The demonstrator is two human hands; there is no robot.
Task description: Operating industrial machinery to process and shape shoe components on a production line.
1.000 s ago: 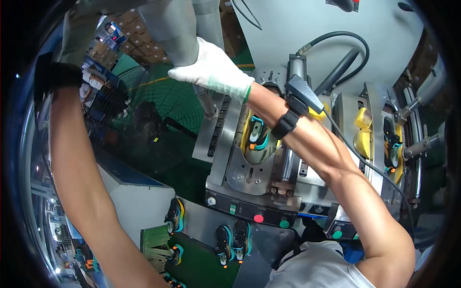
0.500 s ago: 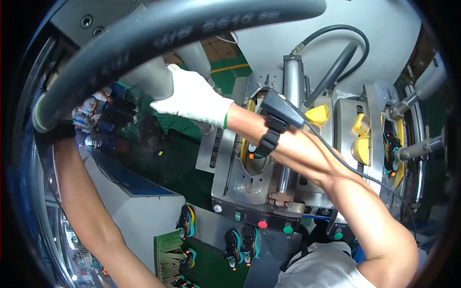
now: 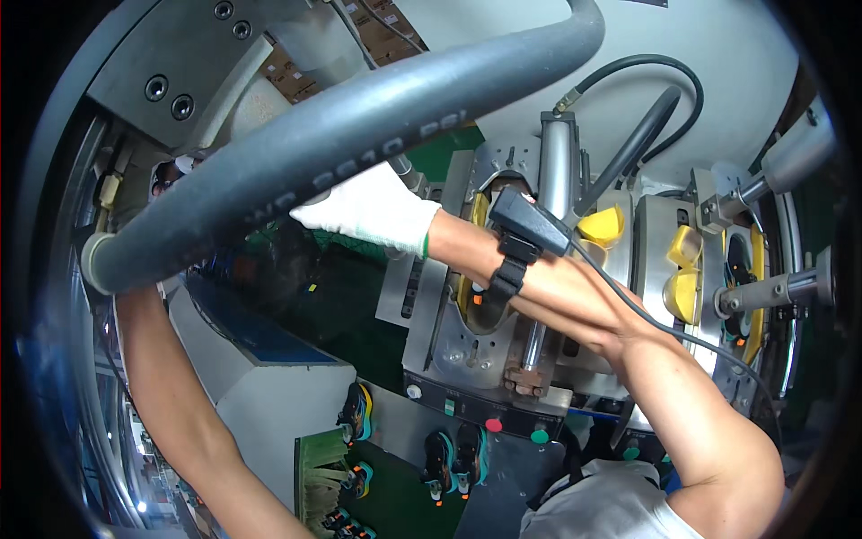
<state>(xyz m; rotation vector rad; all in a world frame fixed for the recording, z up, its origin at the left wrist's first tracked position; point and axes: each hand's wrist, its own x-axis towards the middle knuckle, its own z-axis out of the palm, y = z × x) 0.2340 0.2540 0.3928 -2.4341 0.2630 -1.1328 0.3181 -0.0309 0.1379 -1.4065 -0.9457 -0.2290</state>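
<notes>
My right hand point(image 3: 377, 211), in a white knit glove, reaches to the left beneath a thick black hose point(image 3: 359, 126). The hose hides its fingers, so whether it grips anything does not show. A black box on a strap point(image 3: 530, 220) sits on my right wrist, with a cable trailing down the arm. My left forearm point(image 3: 171, 368) rises along the left side; the hose end covers that hand. Near the hands, behind the hose, is a pale grey rounded machine part point(image 3: 256, 108) below a bolted metal block point(image 3: 157, 63).
Right of my gloved hand stands a metal pressing machine point(image 3: 458, 350) with yellow pads point(image 3: 603, 226), a steel cylinder point(image 3: 556, 157) and red point(image 3: 493, 425) and green buttons point(image 3: 540, 437). Black shoes point(image 3: 469, 458) with orange and teal trim lie below, beside a bristle brush strip point(image 3: 319, 476).
The view has shifted, and the hose now crosses lower, over my right hand's fingers. More of the bolted block shows. Earlier, the right glove lay against the grey rounded part.
</notes>
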